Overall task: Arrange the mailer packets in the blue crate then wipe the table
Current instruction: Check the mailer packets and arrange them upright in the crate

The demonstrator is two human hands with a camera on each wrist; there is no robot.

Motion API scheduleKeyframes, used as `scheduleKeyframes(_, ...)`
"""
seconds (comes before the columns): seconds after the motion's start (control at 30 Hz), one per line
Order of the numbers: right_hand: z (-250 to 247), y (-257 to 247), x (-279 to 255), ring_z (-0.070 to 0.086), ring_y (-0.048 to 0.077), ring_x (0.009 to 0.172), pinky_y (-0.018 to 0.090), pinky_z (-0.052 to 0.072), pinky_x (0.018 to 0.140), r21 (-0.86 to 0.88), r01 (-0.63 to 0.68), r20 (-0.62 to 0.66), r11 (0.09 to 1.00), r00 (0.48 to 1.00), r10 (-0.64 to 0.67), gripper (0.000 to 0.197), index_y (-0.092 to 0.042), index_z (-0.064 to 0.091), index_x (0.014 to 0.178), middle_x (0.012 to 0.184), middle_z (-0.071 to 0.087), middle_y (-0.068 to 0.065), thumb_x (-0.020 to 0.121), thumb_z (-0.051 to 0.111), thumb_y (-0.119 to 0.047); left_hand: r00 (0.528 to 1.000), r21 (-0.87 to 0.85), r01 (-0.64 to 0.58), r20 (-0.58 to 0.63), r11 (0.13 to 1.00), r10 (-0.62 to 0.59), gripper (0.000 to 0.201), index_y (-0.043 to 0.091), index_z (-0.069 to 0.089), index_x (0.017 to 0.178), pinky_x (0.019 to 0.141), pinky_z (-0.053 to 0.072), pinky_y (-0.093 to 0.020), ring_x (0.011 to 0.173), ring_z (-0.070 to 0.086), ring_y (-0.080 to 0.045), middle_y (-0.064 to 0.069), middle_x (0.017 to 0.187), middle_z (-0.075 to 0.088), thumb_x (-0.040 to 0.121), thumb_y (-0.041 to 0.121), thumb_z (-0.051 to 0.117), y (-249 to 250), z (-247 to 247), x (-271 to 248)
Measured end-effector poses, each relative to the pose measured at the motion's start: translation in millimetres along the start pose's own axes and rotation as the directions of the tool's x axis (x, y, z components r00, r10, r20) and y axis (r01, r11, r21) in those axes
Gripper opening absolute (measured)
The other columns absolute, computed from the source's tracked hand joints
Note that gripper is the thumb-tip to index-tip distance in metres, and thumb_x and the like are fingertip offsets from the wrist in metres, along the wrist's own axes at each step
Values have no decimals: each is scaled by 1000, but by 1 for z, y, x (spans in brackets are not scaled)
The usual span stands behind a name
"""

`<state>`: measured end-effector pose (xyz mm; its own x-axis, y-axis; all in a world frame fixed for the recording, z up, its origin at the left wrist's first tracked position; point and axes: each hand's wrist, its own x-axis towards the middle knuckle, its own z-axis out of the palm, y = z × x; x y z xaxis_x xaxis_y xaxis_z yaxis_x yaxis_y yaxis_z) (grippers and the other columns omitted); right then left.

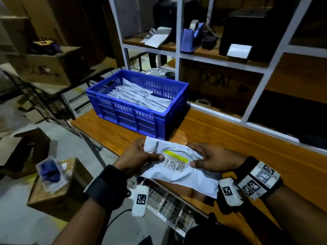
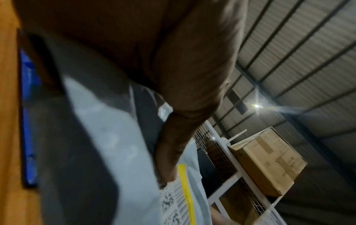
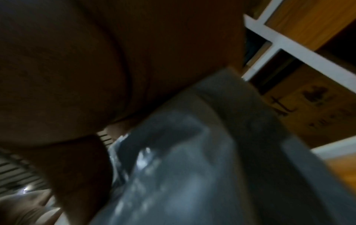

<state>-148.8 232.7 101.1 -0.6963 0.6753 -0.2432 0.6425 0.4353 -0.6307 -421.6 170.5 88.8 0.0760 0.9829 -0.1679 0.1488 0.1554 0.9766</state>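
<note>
A white mailer packet [image 1: 191,175] with a yellow strip and printed codes is held above the near edge of the wooden table [image 1: 230,138]. My left hand [image 1: 141,156] grips its left end, thumb on top. My right hand [image 1: 210,160] grips its right end, thumb pressing near the label. The blue crate [image 1: 134,114] stands on the table's far left, with several white packets [image 1: 141,96] stacked on edge inside. In the left wrist view the packet [image 2: 115,144] runs under my thumb [image 2: 173,152]. The right wrist view is dim and shows the packet [image 3: 183,175] below my palm.
A white-framed shelf unit [image 1: 178,52] rises behind the table, holding a tape dispenser [image 1: 192,38], loose mailers, a black printer [image 1: 247,32] and a cardboard box [image 1: 217,85]. A wire rack [image 1: 168,204] sits under the table edge. Cardboard boxes [image 1: 58,188] stand on the floor at left.
</note>
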Motion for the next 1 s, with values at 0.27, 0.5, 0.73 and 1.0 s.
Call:
scheduleKeyframes(0.27,-51,-21,110,49,-13,125,14,41,104,-105,131,-107,986,984,-142,80,-43,39,148,143,50,-32,80,76,-64,981,191,-190,-1,963,193,36,21,62,66,51,44,-18,49,57,-1,12,53,63,80,-4,84,32,-66,94)
scheduleKeyframes(0.5,-111,-23,188,55,-2,119,8,40,95,-228,63,-174,972,979,-104,49,-27,50,143,137,59,-19,98,66,-42,964,204,-266,82,942,254,26,-3,68,92,62,52,-26,66,63,-15,-5,76,71,74,-2,88,75,-152,202)
scheduleKeyframes(0.73,-194,-43,273,63,20,97,33,48,76,-391,-154,-367,908,930,-1,32,-28,56,125,107,70,-3,95,66,-29,870,447,-492,289,747,399,19,10,72,88,56,52,-31,59,66,-13,-14,73,75,78,7,88,140,-212,342)
scheduleKeyframes(1.0,-208,-14,393,67,35,103,38,53,77,-275,-530,-495,802,793,355,34,-34,56,123,114,72,9,91,68,-29,814,736,-577,481,354,327,27,20,69,88,73,57,-41,85,70,-27,-1,89,74,69,33,82,123,-245,501)
